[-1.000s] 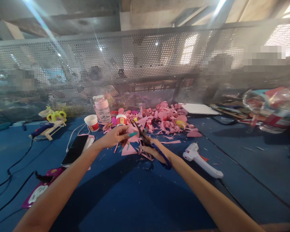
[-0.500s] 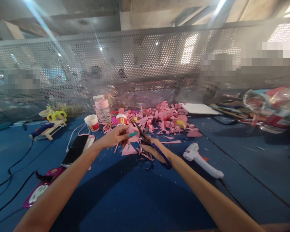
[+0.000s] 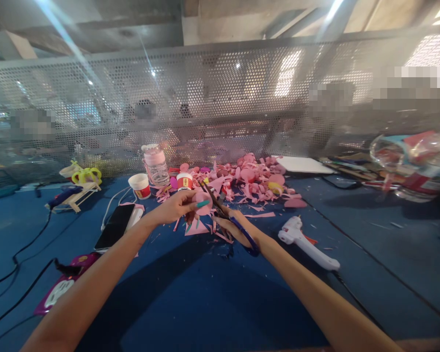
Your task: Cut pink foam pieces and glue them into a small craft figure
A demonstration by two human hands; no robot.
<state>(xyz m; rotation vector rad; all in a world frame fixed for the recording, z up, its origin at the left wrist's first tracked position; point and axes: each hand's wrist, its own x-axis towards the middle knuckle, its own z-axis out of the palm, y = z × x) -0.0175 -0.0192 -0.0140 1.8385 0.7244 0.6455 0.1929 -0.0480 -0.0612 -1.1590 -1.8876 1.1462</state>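
Note:
Pinched in my left hand (image 3: 181,206) is a small round pink paper piece (image 3: 204,204), its face turned toward me. My right hand (image 3: 236,226) is closed around the handles of a pair of scissors (image 3: 245,234) with dark blue grips. The dark blades reach up and left, right beside the edge of the pink piece; whether they touch it I cannot tell. Below my hands lies a pink paper scrap (image 3: 197,227). Just behind them spreads a heap of pink paper cuttings and discs (image 3: 247,176).
Paper cups (image 3: 140,187) and a pink-topped bottle (image 3: 156,164) stand behind my left hand. A phone (image 3: 116,226) and a purple case (image 3: 64,286) lie left. On the right are a white glue gun (image 3: 308,244) and clear plastic container (image 3: 421,178). A perforated metal screen (image 3: 227,98) rises behind.
Almost nothing differs. My hands, the scissors and the pink piece keep nearly the same place, with only a very slight shift of the view.

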